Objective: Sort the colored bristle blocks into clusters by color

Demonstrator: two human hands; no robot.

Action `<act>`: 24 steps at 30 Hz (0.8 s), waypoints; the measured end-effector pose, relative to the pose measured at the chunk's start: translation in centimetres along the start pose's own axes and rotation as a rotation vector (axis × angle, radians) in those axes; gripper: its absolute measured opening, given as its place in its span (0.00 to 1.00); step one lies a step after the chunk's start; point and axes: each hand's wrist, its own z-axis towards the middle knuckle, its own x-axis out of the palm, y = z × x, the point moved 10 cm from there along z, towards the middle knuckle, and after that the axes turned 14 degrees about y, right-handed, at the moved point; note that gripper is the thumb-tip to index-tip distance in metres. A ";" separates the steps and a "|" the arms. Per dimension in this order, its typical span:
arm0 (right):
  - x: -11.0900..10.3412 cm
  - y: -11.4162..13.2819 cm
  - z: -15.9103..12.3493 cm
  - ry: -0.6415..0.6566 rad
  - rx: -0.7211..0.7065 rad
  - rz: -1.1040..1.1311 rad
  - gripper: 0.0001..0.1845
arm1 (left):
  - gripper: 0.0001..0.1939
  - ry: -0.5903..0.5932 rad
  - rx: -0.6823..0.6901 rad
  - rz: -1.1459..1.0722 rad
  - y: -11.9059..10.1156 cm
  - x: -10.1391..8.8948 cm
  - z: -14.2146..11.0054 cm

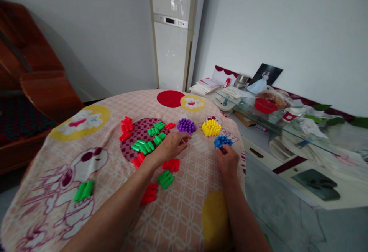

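Note:
My left hand (174, 144) reaches over the cloth-covered table (184, 213), fingers slightly spread and seemingly holding nothing, just below a cluster of purple plastic pegs (186, 125). At the right, my right hand (228, 159) has its thumb and fingers pinched at the near edge of a bunch of blue plastic pegs (223, 141). A bunch of yellow pegs (211, 128) stands just beyond the blue ones. Green pegs (143, 146) and red pegs (126, 125) lie scattered in small groups, mostly left of and below my left hand; my left forearm hides part of the area.
Right of the table, a glass-topped cabinet (276, 121) carries a red bowl (266, 105), a paper cup (291, 114), papers and a photo (266, 76). A tall white air conditioner (171, 53) stands behind. At left is a wooden chair (48, 87).

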 end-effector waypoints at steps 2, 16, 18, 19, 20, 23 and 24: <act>0.4 -0.1 0.0 0.015 0.003 -0.054 0.14 | 0.13 0.009 -0.004 0.008 -0.2 -0.1 0.0; -0.1 0.5 -0.2 -0.062 -0.045 -0.033 0.19 | 0.15 0.043 -0.206 0.183 5.1 -4.1 -2.1; -0.4 0.6 -0.4 -0.085 -0.061 -0.021 0.20 | 0.14 0.028 -0.298 0.234 6.5 -5.5 -3.2; -0.6 0.7 -0.5 -0.093 -0.072 -0.020 0.20 | 0.14 0.030 -0.345 0.250 7.2 -6.2 -3.9; -0.7 0.8 -0.6 -0.101 -0.085 -0.018 0.20 | 0.14 0.047 -0.385 0.260 7.9 -6.6 -4.4; -0.7 1.1 -0.7 -0.117 -0.133 -0.007 0.20 | 0.13 0.186 -0.433 0.246 9.1 -6.2 -5.3; -0.7 1.3 -0.7 -0.120 -0.149 -0.002 0.20 | 0.14 0.237 -0.434 0.234 9.1 -5.7 -5.4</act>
